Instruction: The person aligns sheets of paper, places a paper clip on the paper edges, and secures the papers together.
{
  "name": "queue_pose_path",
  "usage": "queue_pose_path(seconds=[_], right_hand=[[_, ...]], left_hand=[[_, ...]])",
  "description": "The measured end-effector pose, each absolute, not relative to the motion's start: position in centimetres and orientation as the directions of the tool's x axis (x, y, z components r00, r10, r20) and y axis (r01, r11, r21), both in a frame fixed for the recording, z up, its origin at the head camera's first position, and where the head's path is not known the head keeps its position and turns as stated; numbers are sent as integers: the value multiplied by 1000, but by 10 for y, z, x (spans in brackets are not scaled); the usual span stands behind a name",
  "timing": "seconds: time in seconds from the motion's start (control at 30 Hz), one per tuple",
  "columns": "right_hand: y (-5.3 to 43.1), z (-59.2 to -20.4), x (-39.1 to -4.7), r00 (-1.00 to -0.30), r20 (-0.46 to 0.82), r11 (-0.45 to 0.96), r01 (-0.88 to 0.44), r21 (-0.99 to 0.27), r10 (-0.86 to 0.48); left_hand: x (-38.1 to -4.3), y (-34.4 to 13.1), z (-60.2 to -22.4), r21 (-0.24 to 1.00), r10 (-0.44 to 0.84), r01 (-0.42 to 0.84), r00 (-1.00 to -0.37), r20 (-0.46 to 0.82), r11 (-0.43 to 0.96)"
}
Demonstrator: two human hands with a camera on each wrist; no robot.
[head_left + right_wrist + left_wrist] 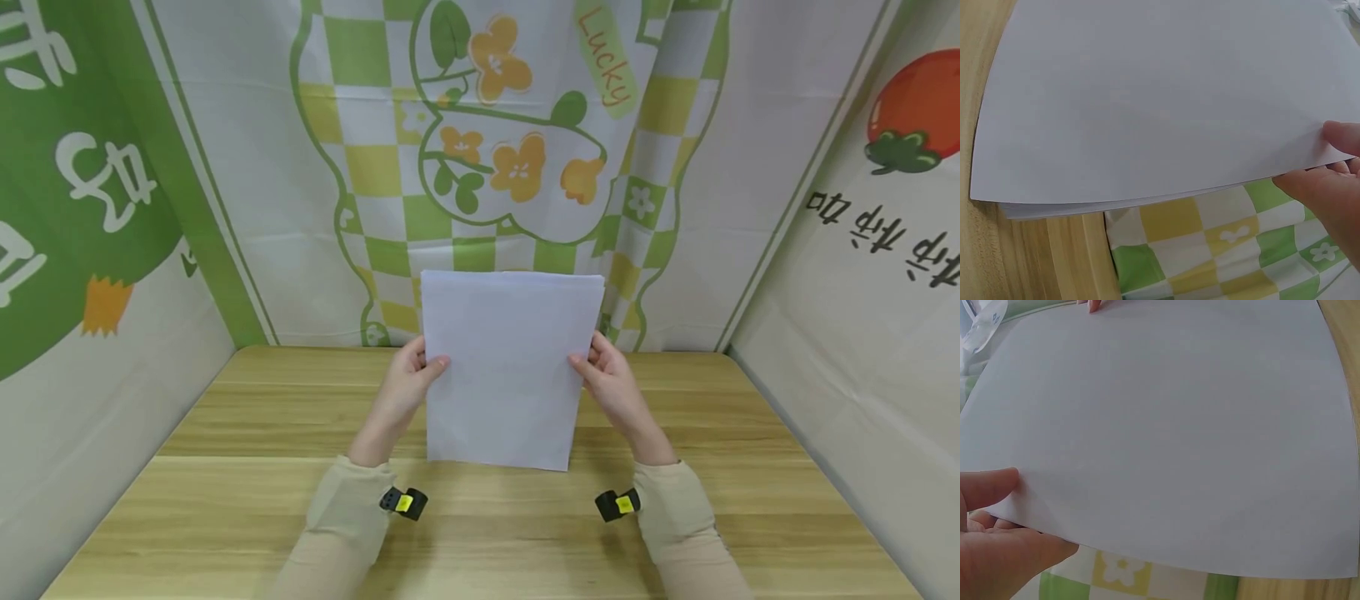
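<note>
A stack of white paper sheets (502,392) stands upright over the wooden table, its blank face toward me. My left hand (412,375) pinches the left edge, thumb in front and fingers behind. On the opposite edge my right hand (609,379) grips the stack the same way. In the left wrist view the left thumb (991,487) presses the face of the paper (1172,437). Several sheet edges (1085,209) fan slightly apart along one corner in the right wrist view, where the right hand (1329,187) holds the side. Most of the fingers are hidden behind the paper.
The wooden table (247,492) spans the space below the hands. A patterned curtain (375,183) hangs behind its far edge, with printed cloth walls at the left (112,275) and right (862,333). Each wrist wears a band with a small black camera (411,503).
</note>
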State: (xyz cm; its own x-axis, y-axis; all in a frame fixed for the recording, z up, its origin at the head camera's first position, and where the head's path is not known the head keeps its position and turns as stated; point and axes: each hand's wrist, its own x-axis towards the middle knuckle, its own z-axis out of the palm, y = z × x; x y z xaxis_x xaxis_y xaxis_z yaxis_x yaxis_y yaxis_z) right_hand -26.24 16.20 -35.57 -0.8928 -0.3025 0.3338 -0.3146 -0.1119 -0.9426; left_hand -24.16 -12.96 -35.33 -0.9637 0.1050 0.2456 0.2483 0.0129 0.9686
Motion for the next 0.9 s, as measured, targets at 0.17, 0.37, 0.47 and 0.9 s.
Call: queue_pose_path(seconds=[0.17, 0.37, 0.47, 0.9], right_hand=[[163, -359, -263, -900, 307, -94, -292, -952, -310], [163, -365, -265, -912, 273, -65, -266, -962, -308], [164, -371, -267, -922, 237, -22, -242, -970, -305], [165, -389, -268, -915, 199, 16, -218, -976, -352]], left_hand=[[-242, -130, -355, 972, 101, 234, -968, 231, 20], [-243, -130, -359, 972, 101, 232, -968, 228, 31], [-243, -131, -362, 974, 107, 226, -969, 221, 31], [-249, -132, -380, 984, 115, 143, -985, 130, 108]])
